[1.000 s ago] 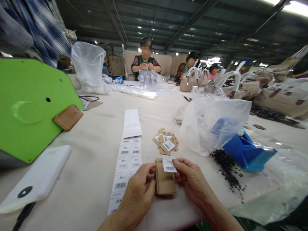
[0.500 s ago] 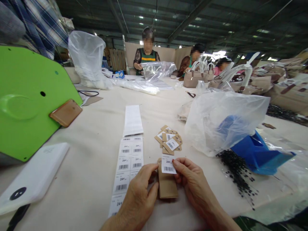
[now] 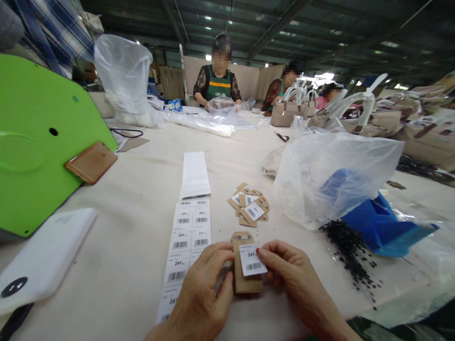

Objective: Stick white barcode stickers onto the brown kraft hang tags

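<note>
A stack of brown cardboard hang tags (image 3: pixel 248 286) lies on the table in front of me. My left hand (image 3: pixel 204 289) is curled along the stack's left edge, fingertips and thumb against it, steadying it. Between the thumb and fingers of my right hand (image 3: pixel 295 274) is the right edge of a white price sticker (image 3: pixel 252 261) with a barcode. The sticker lies slightly tilted over the top tag, below its printed end; whether it is stuck down I cannot tell. Left of the stack runs a sheet of price stickers (image 3: pixel 182 244), partly under my left hand.
Loose stickered tags (image 3: pixel 256 210) lie in a pile beyond the stack. At right are a clear plastic bag (image 3: pixel 309 184), a blue container (image 3: pixel 377 232) and black strings (image 3: pixel 350 253). A phone (image 3: pixel 91 162) leans on a green panel (image 3: pixel 31 113) at left. Co-workers (image 3: pixel 218 85) are across the table.
My right hand has brought the sticker down from the tag stack's top end onto the middle of the top tag, uncovering its printed end. My left hand stays at the stack.
</note>
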### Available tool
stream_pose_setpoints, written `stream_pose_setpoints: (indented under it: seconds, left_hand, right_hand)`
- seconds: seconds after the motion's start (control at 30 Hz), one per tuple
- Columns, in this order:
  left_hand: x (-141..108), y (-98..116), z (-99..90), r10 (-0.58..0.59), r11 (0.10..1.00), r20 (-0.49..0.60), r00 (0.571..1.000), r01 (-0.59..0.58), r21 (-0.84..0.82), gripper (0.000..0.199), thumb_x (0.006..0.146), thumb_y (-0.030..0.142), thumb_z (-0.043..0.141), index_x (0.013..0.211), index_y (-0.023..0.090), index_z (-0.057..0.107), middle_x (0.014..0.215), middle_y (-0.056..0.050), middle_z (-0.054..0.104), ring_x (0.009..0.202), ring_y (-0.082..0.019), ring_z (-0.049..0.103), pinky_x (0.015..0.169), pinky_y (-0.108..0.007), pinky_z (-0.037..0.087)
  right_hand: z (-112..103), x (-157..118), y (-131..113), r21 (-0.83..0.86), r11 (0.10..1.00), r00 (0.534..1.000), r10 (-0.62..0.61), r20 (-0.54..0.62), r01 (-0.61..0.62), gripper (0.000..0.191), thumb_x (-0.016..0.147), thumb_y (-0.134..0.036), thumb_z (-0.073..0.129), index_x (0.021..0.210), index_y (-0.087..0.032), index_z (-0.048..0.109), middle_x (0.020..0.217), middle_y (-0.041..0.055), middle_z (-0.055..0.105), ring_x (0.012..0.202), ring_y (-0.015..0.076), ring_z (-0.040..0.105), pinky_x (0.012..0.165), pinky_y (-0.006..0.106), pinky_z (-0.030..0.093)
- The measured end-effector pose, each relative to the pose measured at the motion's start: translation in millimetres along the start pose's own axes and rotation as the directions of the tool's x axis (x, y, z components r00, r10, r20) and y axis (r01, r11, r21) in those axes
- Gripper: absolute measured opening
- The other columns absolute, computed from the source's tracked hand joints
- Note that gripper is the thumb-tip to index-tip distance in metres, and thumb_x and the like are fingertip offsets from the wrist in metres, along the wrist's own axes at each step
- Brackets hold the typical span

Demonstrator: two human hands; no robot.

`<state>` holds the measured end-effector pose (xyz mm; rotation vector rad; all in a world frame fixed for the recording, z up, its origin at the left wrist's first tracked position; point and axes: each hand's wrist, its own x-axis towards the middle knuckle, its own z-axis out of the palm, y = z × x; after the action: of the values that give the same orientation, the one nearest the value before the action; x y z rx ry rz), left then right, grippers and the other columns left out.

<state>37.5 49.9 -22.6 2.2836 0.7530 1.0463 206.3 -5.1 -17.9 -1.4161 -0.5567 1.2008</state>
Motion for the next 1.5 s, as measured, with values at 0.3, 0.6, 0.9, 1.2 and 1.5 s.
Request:
stream_pose_setpoints:
  seconds: [0.3, 0.6, 0.9, 1.2, 1.5]
  left_hand:
    - [-5.1, -3.0, 0.9, -0.064, 0.997, 0.085, 0.994, 0.067, -0.035, 0.023, 0.079, 0.005, 0.046, 0.092, 0.02, 0.057, 0.107, -0.008, 0.063, 0.098, -0.016, 0.061, 0.084, -0.025, 0.051]
    - [-7.5, -4.9, 3.4, -0.074, 0.996, 0.113, 0.991, 0.078, -0.035, 0.024, 0.079, 0.005, 0.046, 0.094, 0.02, 0.057, 0.108, -0.007, 0.062, 0.1, -0.016, 0.06, 0.086, -0.025, 0.05]
    - [-7.9, -5.2, 3.3, -0.06, 0.998, 0.112, 0.992, 0.061, -0.011, 0.024, 0.079, 0.005, 0.046, 0.094, 0.021, 0.057, 0.107, -0.008, 0.062, 0.098, -0.017, 0.061, 0.085, -0.027, 0.051]
    - [-7.0, -5.1, 1.9, -0.062, 0.998, 0.128, 0.99, 0.062, 0.002, 0.024, 0.079, 0.005, 0.046, 0.095, 0.021, 0.056, 0.108, -0.008, 0.061, 0.1, -0.017, 0.06, 0.086, -0.026, 0.05]
    - [-13.8, -9.9, 7.7, 0.055, 0.998, 0.03, 0.998, -0.056, 0.039, 0.031, 0.085, 0.005, 0.037, 0.106, 0.019, 0.056, 0.113, -0.009, 0.058, 0.106, -0.017, 0.056, 0.092, -0.027, 0.048]
  right_hand:
    - [5.6, -1.4, 1.8, -0.087, 0.996, 0.999, 0.019, -0.035, -0.022, 0.043, 0.054, -0.052, 0.078, 0.061, -0.013, 0.063, 0.042, -0.0032, 0.052, 0.038, 0.0044, 0.038, 0.04, 0.016, 0.022]
    - [8.0, -1.9, -0.2, -0.08, 0.997, 0.998, 0.019, -0.065, -0.024, 0.046, 0.047, -0.054, 0.08, 0.058, -0.013, 0.063, 0.041, -0.0031, 0.052, 0.037, 0.005, 0.039, 0.039, 0.016, 0.024]
    - [8.3, -0.6, 2.2, -0.085, 0.996, 0.998, -0.021, -0.06, 0.016, 0.04, 0.052, -0.051, 0.079, 0.058, -0.014, 0.064, 0.041, -0.0032, 0.052, 0.038, 0.0051, 0.039, 0.038, 0.017, 0.024]
    - [10.3, -1.3, 1.2, -0.091, 0.995, 0.997, -0.035, -0.066, 0.029, 0.04, 0.051, -0.05, 0.079, 0.056, -0.014, 0.063, 0.04, -0.0036, 0.051, 0.037, 0.0056, 0.04, 0.039, 0.017, 0.027]
    - [9.9, -1.2, 1.9, -0.106, 0.994, 0.996, -0.047, -0.069, 0.04, 0.039, 0.053, -0.05, 0.078, 0.056, -0.015, 0.062, 0.041, -0.0034, 0.052, 0.038, 0.006, 0.039, 0.038, 0.018, 0.026]
